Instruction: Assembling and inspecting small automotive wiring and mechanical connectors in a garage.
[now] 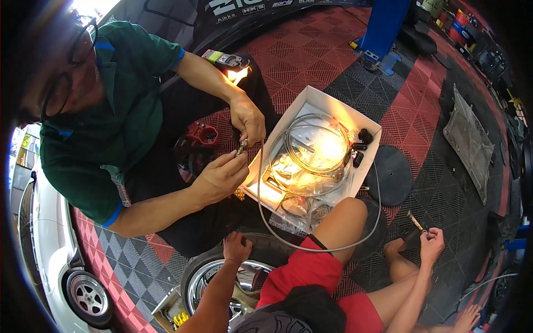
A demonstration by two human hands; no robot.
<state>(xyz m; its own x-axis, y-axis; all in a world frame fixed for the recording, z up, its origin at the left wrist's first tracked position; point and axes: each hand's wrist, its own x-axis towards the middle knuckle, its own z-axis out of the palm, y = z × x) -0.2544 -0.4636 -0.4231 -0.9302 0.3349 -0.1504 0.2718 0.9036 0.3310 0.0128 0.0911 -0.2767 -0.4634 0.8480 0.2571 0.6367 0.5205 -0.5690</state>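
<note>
My left hand (237,248) rests on the black tyre (268,248) of a chrome wheel in front of me, fingers over the tread and thumb apart. To the right, my right hand (432,244) is closed on a slim copper-coloured stick-like piece (415,222) that points up and left; its exact kind is unclear. A person in a green shirt (133,94) sits at the left. Both of that person's hands (225,166) pinch a small metal fitting (241,147). A thin grey hose (312,249) loops from near those hands across my knee.
A white open box (369,152) holds a coiled braided hose (288,145), plastic bags and black fittings. Round black discs (390,176) lie beside it. A blue post (386,30), a flat grey panel (468,145), a red tool (204,135) and a white car (50,233) stand around.
</note>
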